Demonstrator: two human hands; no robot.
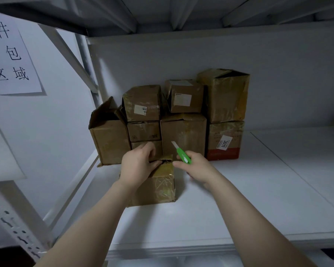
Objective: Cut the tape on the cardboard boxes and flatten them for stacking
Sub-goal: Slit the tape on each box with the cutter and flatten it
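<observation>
Person stands at a white metal shelf [239,199], both bare forearms reaching in.

Left hand [138,163] is clamped on the top of a small brown cardboard box wrapped in glossy clear tape [158,187]. Fingers are curled over its far upper edge with the thumb on the near side, at a flap that looks partly lifted. The box sits upright on the shelf, directly under that hand and just left of the right hand.

Right hand [196,167] grasps a green plastic utility knife [182,155] by the lower end of the handle. The short pale blade [174,145] is out, pointing up and away to the left, above the box and clear of it. One fingertip of this hand stretches toward the box's upper right edge; cannot tell whether it touches.

Beyond both hands, against the back wall: a pile of brown cardboard boxes [183,132], two and three high, most of them taped and worn.
- Beyond the left hand and to its left: an open-topped brown box [109,143], flaps standing up.
- Beyond the right hand and to its right: a brown box with a red band along the bottom and a white label reading 3011 [225,141].
- On top of that one: a larger taped box [226,95], its top flap loose.

Well left of the left hand and higher up: a white paper sign with black Chinese characters [12,54], fixed to the side wall.
</observation>
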